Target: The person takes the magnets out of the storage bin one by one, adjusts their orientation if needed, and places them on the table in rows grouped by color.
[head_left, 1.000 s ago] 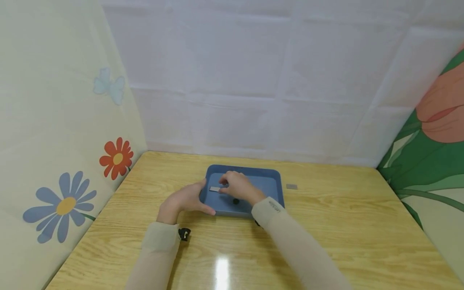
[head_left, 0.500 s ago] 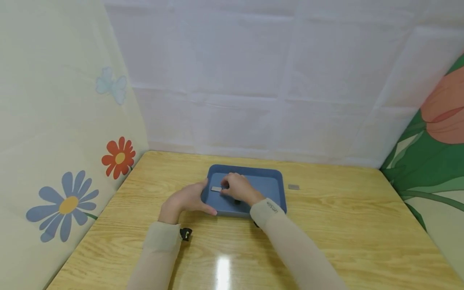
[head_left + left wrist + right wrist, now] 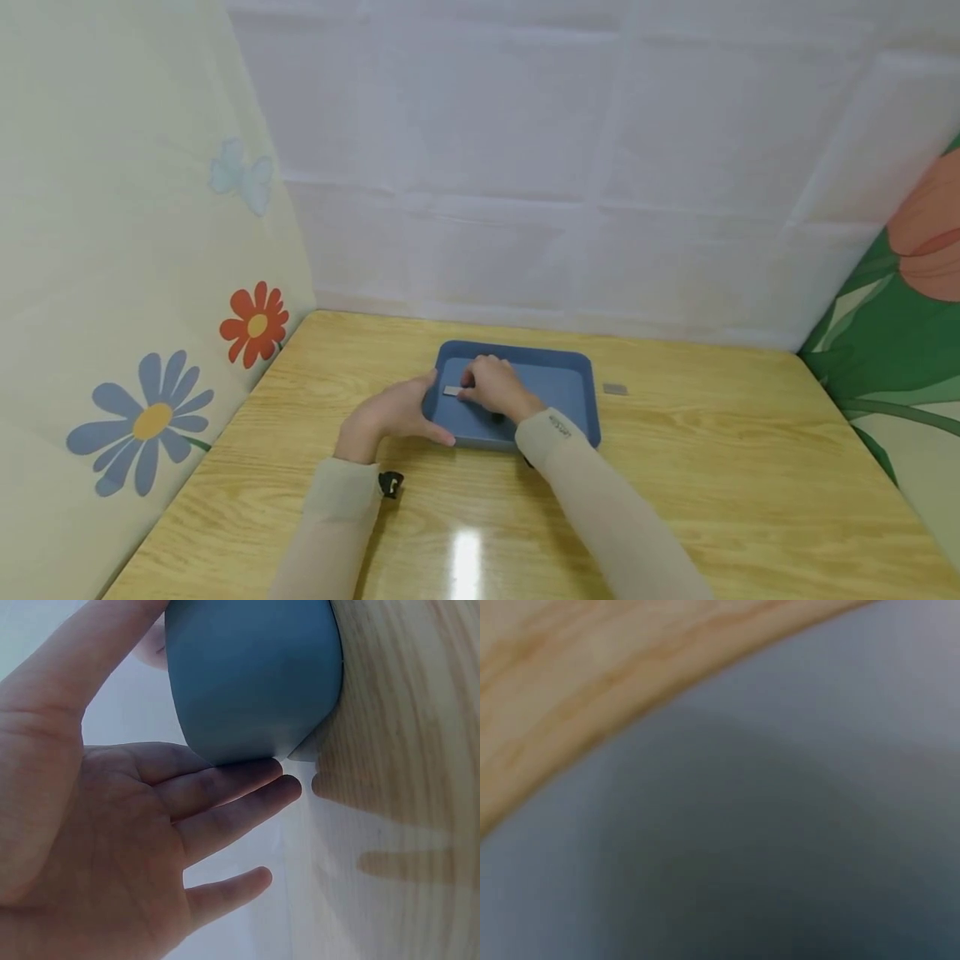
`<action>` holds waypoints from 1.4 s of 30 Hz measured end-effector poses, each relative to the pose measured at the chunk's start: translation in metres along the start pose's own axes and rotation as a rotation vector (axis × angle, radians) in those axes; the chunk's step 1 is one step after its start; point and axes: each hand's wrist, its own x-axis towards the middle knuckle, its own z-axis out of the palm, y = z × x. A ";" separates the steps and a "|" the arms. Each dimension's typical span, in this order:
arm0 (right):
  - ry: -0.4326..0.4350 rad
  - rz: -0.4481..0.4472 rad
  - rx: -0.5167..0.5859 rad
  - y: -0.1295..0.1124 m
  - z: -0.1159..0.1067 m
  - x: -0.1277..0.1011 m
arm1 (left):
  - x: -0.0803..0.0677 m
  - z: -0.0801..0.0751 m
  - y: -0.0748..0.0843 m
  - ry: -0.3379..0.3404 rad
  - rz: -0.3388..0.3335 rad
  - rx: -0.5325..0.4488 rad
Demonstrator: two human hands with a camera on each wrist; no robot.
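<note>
The left hand [image 3: 393, 410] rests against the near left corner of the blue tray [image 3: 566, 383], thumb along the tray's front wall and fingers reaching up its left side. In the left wrist view the palm [image 3: 97, 847] is spread, the straight fingers lying against the tray's rounded outer wall [image 3: 251, 675] and not curling round it.

The right hand [image 3: 495, 387] sits inside the tray, just to the right of the left hand's fingertips. Its fingers bend down onto a small grey flat piece [image 3: 452, 390] lying on the tray floor at their tips. Whether they pinch it or only press on it cannot be told. A small dark object [image 3: 497, 416] peeks out under the wrist side of this hand. The right wrist view is blurred, showing only blue-grey tray surface [image 3: 795, 825] and a strip of wooden table [image 3: 592, 667].

Beyond the tray, well to the right of the right hand, 1 more small grey piece [image 3: 615, 389] lies on the table [image 3: 712, 467].

Against the frame 1 second earlier, both hands keep the same posture and contact; only the head view has drifted, so everything sits slightly further right.
</note>
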 end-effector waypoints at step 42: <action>0.042 -0.117 -0.109 0.000 -0.009 -0.004 | 0.003 0.000 -0.003 -0.004 0.101 -0.088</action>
